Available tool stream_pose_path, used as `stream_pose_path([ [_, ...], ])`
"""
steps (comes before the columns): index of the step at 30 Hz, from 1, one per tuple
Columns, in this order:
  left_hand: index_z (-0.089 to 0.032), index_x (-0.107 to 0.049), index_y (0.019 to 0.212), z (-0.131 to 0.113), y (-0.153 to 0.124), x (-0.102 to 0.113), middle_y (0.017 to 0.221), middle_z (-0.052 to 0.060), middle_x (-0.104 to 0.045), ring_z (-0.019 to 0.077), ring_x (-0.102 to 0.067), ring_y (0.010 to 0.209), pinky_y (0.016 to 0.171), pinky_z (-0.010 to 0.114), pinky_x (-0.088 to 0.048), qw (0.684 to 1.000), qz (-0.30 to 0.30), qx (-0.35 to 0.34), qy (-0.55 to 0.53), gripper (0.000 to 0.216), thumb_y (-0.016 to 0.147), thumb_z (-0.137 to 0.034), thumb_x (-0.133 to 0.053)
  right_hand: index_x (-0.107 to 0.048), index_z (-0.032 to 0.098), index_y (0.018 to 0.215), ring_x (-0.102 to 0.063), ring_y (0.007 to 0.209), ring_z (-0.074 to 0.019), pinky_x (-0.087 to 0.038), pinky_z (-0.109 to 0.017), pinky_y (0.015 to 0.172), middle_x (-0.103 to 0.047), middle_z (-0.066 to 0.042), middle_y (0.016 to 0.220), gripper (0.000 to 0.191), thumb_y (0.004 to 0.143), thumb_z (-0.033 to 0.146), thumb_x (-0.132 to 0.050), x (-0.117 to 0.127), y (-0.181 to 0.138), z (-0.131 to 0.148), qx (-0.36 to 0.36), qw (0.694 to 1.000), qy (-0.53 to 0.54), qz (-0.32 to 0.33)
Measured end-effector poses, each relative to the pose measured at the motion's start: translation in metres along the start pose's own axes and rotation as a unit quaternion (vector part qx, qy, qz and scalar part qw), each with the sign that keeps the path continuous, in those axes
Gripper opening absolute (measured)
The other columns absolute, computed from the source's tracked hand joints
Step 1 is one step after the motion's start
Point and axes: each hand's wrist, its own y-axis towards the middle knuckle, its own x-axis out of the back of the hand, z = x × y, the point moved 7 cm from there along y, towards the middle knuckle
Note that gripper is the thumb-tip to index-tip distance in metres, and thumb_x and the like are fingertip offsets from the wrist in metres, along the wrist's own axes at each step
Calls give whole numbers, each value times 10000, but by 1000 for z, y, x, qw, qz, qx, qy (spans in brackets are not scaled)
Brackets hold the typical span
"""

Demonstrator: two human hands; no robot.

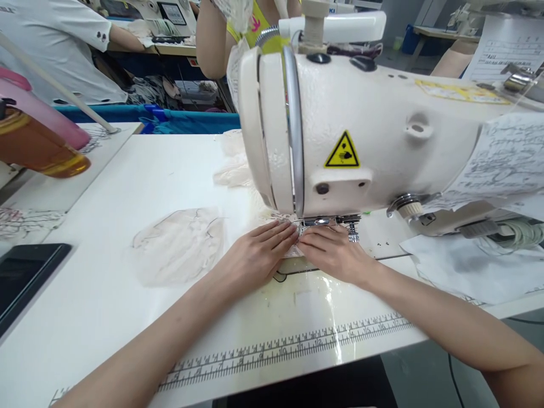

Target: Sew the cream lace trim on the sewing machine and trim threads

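Note:
Under the needle area of a white sewing machine (pixel 365 130) lies a small piece of pale lace fabric (pixel 293 251). My left hand (pixel 267 247) rests on it from the left, fingers stretched out and lying flat. From the right, my right hand (pixel 331 249) has its fingers pressed together at the lace, close beside the presser foot; its thumb is hidden. The fingertips of both hands nearly meet. More pale fabric (pixel 236 170) is bunched behind the machine head. A thin sheer fabric piece (pixel 182 246) with loose threads lies flat to the left.
A measuring tape strip (pixel 272 351) runs along the table's front edge. At left are a dark phone (pixel 29 277), an amber bottle (pixel 42 141) and a pink bottle (pixel 51 110). White cloth (pixel 463 266) and a green coil (pixel 518 233) lie right. People sit beyond the table.

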Motion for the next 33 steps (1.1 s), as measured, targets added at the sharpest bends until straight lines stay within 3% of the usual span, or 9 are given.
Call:
stream_pose_path([
  [9,-34,-604,1226,-6,1,1,1268,146,-611,267,-610,1155,942,410,-559,999,-7,7,48,398,920,-159,-383,-663,225,972,-581,998,-145,-414,-302,868,-694,-9,997,262,916,49,-478,3,-1,-2,-4,1000,12,-11],
  [26,-35,-605,1229,-13,0,-3,1269,159,-605,295,-593,1172,927,433,-562,996,-18,51,67,385,929,-186,-416,-663,210,1021,-597,1003,-162,-493,-318,827,-682,-36,1054,249,933,80,-470,1,-3,-11,-4,999,38,10],
  [33,-36,-618,1204,-14,1,-3,1244,164,-623,295,-609,1151,920,426,-567,994,-27,52,88,382,937,-199,-399,-671,209,1001,-623,933,-152,-490,-292,714,-697,-20,1036,255,911,61,-484,6,-2,-12,-8,1000,12,-9],
])
